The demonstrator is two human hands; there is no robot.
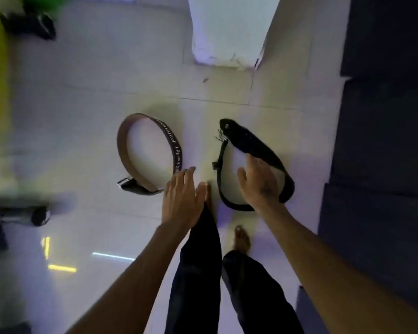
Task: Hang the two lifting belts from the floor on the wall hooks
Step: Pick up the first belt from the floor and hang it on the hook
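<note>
Pale, glossy tiles make up the floor, and both lifting belts lie on it near the middle, side by side but apart. On the left the brown belt stands on its edge in a loop, white lettering along its dark outer face and its metal buckle end toward the person. On the right the black belt lies in a looser loop — its wide padded part curves along the far and right side, its thin strap along the left. Over the near end of the brown belt the left hand reaches with fingers spread and straight, holding nothing; whether it touches the belt is unclear. Over the black belt's loop the right hand is likewise open, fingers splayed, gripping nothing, its palm above the near right curve. Below the hands show dark trousers and a bare foot. Beyond the belts stands a white pillar, and dark mats run along the floor's right edge.
</note>
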